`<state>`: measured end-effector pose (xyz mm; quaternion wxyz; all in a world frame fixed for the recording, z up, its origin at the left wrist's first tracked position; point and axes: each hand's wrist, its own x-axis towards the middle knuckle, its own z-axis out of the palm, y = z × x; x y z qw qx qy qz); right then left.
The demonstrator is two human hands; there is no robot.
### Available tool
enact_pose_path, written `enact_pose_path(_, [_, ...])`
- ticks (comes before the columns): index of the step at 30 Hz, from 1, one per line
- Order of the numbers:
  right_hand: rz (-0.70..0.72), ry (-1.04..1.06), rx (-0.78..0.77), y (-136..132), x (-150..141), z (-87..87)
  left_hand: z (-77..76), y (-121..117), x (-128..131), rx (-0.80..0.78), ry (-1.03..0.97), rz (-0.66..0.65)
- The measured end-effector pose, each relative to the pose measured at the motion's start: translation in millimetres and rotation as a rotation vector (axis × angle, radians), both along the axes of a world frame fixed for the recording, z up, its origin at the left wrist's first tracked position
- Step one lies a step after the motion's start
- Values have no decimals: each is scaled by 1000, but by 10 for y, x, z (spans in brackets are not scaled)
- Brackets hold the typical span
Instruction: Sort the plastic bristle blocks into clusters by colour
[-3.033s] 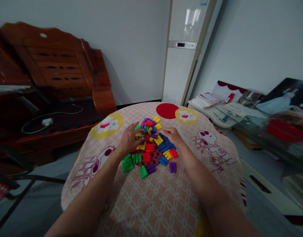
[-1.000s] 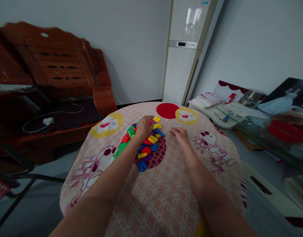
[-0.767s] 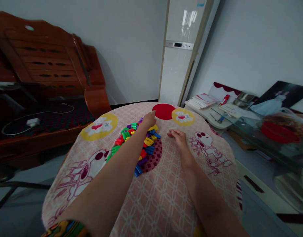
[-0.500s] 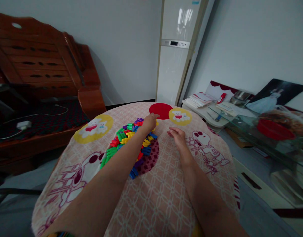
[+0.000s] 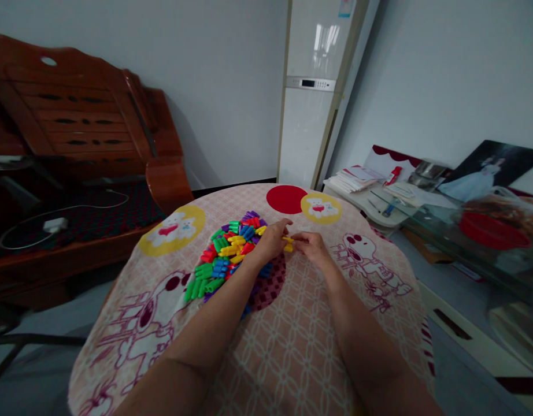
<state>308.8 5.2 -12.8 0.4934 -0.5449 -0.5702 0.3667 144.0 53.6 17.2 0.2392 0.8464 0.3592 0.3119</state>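
Between my two hands is a yellow plastic building block, possibly more than one piece. My left hand grips it from the left, its index finger stretched out above. From the right, my right hand pinches its other side with thumb and fingers. A pile of plastic building blocks in green, red, blue, yellow and purple lies to the left of and below my left hand. Part of the pile is hidden behind my left forearm.
A patterned cloth covers the round table. To the right stands a glass-topped table with papers and a red bowl. A wooden bench is at the left, and a tall white cabinet-like appliance is behind.
My left hand has moved from over the pile's far end towards my right hand, with a yellow building block in it. My right hand has closed on that block. The view has shifted slightly.
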Motion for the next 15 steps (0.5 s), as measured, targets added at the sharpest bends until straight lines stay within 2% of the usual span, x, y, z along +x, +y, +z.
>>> enact_pose_path(4, [25,90,-83,-8,19,-33,-9,31,44,-12,13,-77])
enact_pose_path(6, [5,79,-97,3,33,-51,20,76,8,24,46,-71])
enact_pose_path(9, [-137,-18,-80,33,70,-73,96,187,-150,119,149,87])
enact_pose_path(12, [-324,-210,1,51,119,-77,151,285,-357,123,316,294])
enact_pose_path(15, [-399,-448,32,37,167,-51,174,316,-497,90,455,332])
